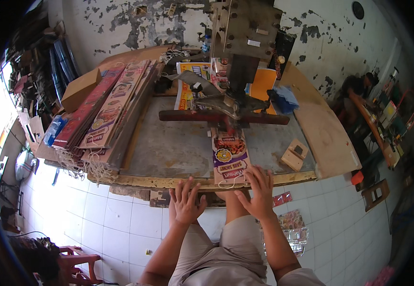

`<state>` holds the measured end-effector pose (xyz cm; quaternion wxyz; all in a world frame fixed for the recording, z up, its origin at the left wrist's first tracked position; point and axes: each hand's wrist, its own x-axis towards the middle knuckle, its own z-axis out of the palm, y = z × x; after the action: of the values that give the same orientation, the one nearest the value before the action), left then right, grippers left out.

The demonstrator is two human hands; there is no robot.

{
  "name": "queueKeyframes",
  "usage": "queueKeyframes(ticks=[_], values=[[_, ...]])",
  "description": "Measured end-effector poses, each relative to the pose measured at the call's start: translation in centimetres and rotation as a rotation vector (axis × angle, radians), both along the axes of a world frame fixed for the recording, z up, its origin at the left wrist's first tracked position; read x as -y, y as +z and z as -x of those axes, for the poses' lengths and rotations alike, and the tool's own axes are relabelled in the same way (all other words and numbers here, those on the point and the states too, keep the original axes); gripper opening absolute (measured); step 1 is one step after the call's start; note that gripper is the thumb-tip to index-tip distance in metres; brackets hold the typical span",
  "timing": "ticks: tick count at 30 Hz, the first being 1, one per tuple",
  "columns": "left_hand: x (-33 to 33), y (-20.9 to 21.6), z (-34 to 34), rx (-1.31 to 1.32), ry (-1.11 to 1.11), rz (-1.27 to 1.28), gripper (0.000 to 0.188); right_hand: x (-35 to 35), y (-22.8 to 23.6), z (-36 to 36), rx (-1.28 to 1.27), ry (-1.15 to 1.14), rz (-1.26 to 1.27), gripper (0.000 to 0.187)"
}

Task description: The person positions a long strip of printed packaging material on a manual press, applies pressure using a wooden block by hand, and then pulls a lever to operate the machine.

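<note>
A long printed card strip (230,157) with a food picture and a purple band lies on the grey metal tabletop (173,152), its far end passing beneath a heavy press (235,100) with a dark red crossbar (188,116). A white string loop hangs off the strip's near end, by the table's front edge. My right hand (259,193) is open, its fingertips at the near right corner of the strip; whether they press on it I cannot tell. My left hand (187,202) is open and holds nothing, fingers spread beside the front edge, left of the strip.
Stacked printed strips (116,105) with string loops fill the table's left side, next to a cardboard box (80,89). A small wooden block (294,155) sits at the right. Behind it lies blue plastic (285,99). Another person (359,88) is at a far-right bench.
</note>
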<state>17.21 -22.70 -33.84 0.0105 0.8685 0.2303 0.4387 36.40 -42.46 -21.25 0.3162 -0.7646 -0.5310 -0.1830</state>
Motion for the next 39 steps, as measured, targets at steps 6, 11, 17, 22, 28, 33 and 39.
queueKeyframes(ticks=[6,11,17,22,28,33,39], values=[[0.8,1.6,0.0,-0.017,-0.048,0.133,0.061,-1.6,1.4,-0.7,0.020,0.074,0.102,0.067],[0.9,2.0,0.0,0.036,-0.071,0.143,0.066,-2.1,1.4,-0.6,0.052,0.088,0.084,0.065],[0.7,2.5,0.2,0.028,-0.116,0.160,0.065,-2.1,1.3,-0.7,0.087,0.089,0.079,0.065],[0.8,3.4,0.4,0.033,-0.124,0.180,0.068,-1.8,1.7,-0.1,0.108,0.094,0.077,0.065],[1.1,4.0,0.5,0.015,-0.139,0.206,0.068,1.0,1.7,0.4,0.125,0.024,0.181,0.058],[0.9,4.1,0.9,0.039,-0.105,0.180,0.069,4.1,3.9,1.8,0.183,-0.036,0.119,0.051],[1.3,4.6,0.8,0.011,-0.135,0.200,0.069,9.9,7.5,2.0,0.232,-0.180,0.182,0.043]])
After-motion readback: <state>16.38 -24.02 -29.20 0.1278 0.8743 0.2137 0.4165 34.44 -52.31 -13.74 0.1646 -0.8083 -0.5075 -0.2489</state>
